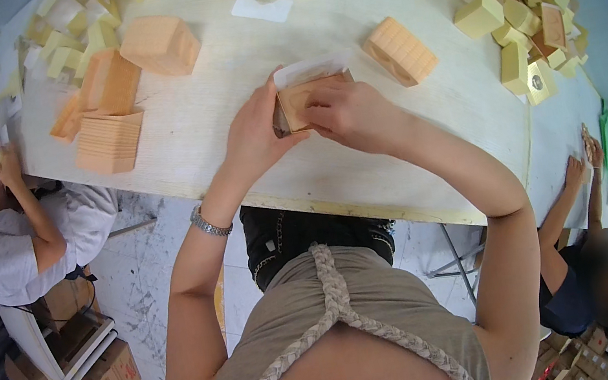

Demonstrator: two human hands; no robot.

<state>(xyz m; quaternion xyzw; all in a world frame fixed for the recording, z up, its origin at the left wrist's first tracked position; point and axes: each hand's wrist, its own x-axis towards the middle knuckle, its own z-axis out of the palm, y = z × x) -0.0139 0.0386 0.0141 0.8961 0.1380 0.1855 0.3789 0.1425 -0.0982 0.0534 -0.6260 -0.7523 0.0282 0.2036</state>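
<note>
Over the near part of the table, I hold a small cardboard box [293, 109] with a tan face and a raised white flap [310, 69] at its far side. My left hand [255, 130] is closed around the box's left side, its thumb along the near edge. My right hand [352, 115] is closed too, its curled fingers pressing on the tan face at the box's right. Whether those fingertips pinch something inside is hidden. To the right lies a wood-grain box [401, 51]; farther off stands an open box with a white flap [265, 1].
Wood-grain boxes [160, 46] and a ridged one [110, 143] sit to the left. Yellow boxes pile up at the far left [64, 53] and far right [507, 14]. One person [41, 239] works at the left edge, another [595, 271] at the right.
</note>
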